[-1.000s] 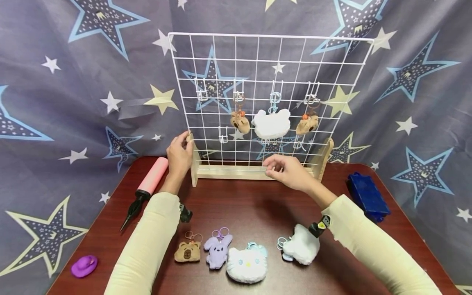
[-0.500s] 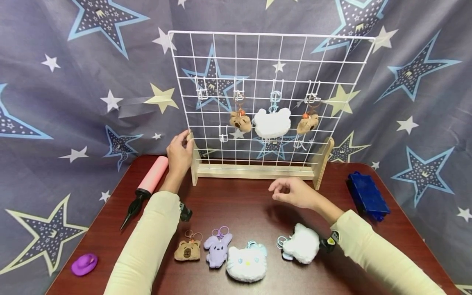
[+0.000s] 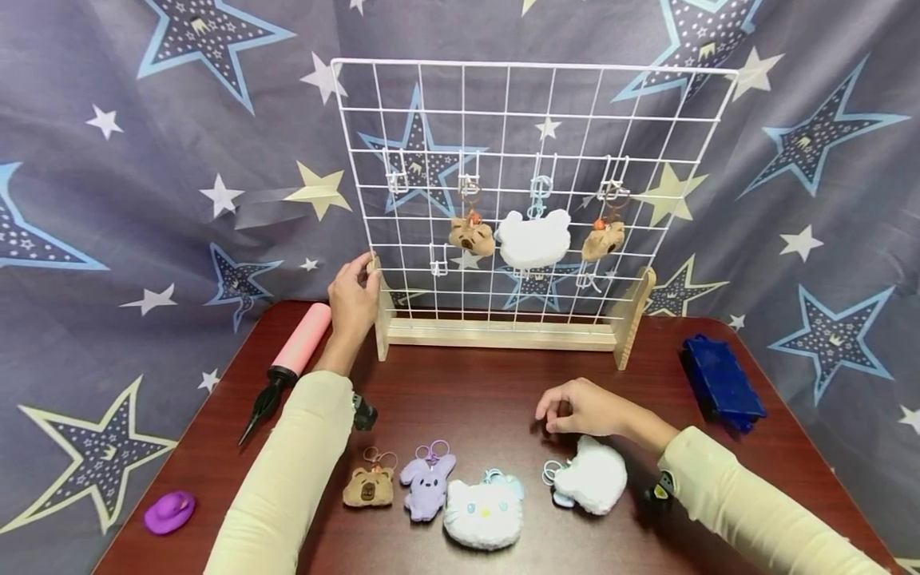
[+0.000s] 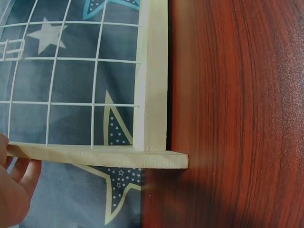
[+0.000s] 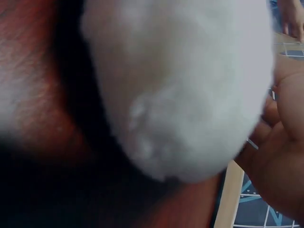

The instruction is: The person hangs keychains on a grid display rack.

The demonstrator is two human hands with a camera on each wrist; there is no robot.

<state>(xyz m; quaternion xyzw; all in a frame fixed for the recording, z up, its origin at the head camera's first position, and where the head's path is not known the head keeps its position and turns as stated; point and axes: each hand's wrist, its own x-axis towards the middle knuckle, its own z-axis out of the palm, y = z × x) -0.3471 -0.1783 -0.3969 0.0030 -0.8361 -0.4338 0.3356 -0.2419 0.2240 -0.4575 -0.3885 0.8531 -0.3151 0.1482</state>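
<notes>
The head view looks forward and down over table [image 3: 446, 391] and rack [image 3: 503, 334], the left-wrist view shares that rack, close and sideways, and the right-wrist view faces a white plush [image 5: 185, 90] very closely.

The person's left arm [image 3: 287, 471] reaches forward, the hand farther out than that of the right arm [image 3: 762, 503]; both wear pale cream sleeves, the cuffs stopping short of the bare wrists, with a small black device just under each cuff; the left hand [image 3: 354, 299] is raised, fingers bent in a pinching hold; the right hand [image 3: 585, 407] hovers lower and nearer, pointing inward, its back upward, fingers loosely curled, a gap parting thumb from fingertips.
</notes>
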